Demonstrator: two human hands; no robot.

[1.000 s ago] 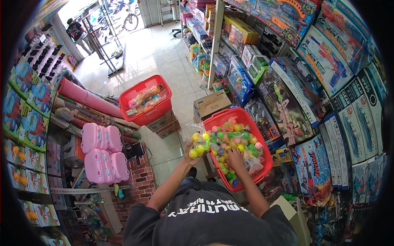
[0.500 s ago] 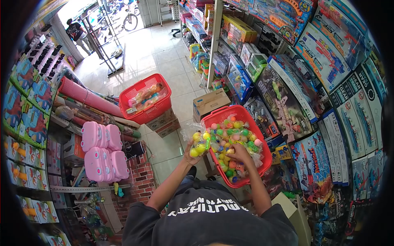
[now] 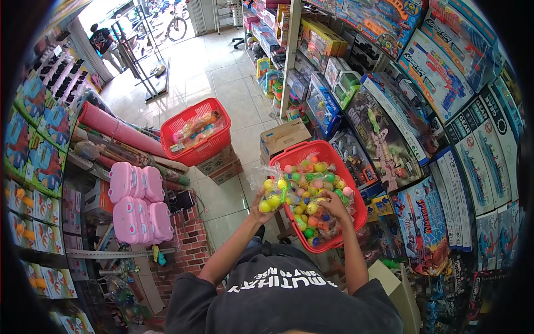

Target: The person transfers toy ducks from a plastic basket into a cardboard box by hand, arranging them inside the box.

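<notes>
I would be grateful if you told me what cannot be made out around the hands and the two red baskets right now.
Head view:
- Left hand: fingers partly hidden behind the bag of yellow balls.
- Right hand: too small to tell whether its fingertips grip a ball.
- Near red basket: its bottom is hidden by bagged colored balls.
- Far red basket: its wrapped contents are blurred by shiny plastic.

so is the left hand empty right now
No, the left hand holds a clear bag of yellow balls beside the red basket of colorful balls.
</notes>
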